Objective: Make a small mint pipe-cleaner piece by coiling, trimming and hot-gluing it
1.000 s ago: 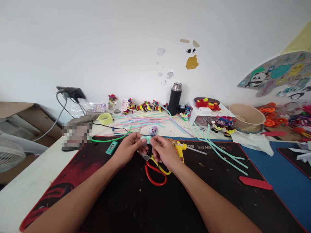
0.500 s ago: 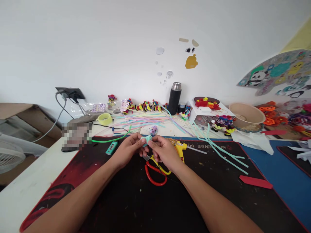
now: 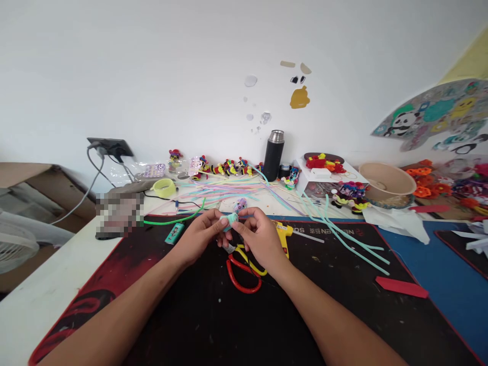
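Between my two hands is a small mint-green fuzzy piece [image 3: 229, 220], apparently bent pipe cleaner, held above the black mat. The thumb and fingers of my left hand [image 3: 204, 231] pinch it from the left. My right hand [image 3: 261, 235] has its thumb and fingertips closed on its right side. Just behind sits a small purple fuzzy figure [image 3: 240, 205]. Under my hands lie scissors with red handles [image 3: 244, 290], their blades partly hidden. A yellow glue gun [image 3: 282, 235] rests beyond my right hand, partly covered by it.
Mint pipe cleaners [image 3: 351, 238] trail over the mat's right side, near a red strip [image 3: 402, 287]. A teal lighter-like box [image 3: 174, 233] lies left of my hands. Farther back stand a black thermos [image 3: 274, 156], a white box [image 3: 331, 178] and a beige bowl [image 3: 387, 180].
My right hand's fingers have lifted and shifted slightly around the mint piece. The left hand stays nearly where it was, still pinching.
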The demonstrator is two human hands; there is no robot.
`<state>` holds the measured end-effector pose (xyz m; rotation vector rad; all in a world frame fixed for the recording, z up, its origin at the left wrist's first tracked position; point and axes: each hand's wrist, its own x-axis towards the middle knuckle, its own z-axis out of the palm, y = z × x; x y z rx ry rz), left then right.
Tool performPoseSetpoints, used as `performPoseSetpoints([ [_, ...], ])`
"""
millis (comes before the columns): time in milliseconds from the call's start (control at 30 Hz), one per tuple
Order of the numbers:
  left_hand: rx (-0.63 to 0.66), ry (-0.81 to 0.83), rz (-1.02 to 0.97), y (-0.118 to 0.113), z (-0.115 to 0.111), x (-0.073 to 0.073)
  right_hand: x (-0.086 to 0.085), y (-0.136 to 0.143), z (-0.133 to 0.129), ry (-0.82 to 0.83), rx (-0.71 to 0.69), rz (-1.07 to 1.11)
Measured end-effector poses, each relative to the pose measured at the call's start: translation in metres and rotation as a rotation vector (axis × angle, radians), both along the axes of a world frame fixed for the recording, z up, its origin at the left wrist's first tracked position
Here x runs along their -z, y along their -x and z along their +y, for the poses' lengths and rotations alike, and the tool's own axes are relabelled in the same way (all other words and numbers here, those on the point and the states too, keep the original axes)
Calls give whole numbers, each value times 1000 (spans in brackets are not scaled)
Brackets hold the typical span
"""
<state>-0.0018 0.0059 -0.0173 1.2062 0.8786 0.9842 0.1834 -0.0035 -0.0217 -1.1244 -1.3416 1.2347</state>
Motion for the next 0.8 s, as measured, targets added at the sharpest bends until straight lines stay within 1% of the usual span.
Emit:
performPoseSetpoints([
  [133, 7, -10, 11, 1, 1, 0, -2, -1, -3, -81, 8, -108],
  [300, 7, -26, 21, 3, 2, 1, -2, -1, -2, -79, -28, -113],
  [500, 40, -47, -20, 6, 2, 1, -3, 1, -3, -28, -92, 15],
  [700, 79, -2, -151, 4, -2, -5, -7, 3, -6, 77, -249, 207],
  [800, 76, -5, -130, 3, -2, -3, -4, 4, -4, 91, -246, 236],
])
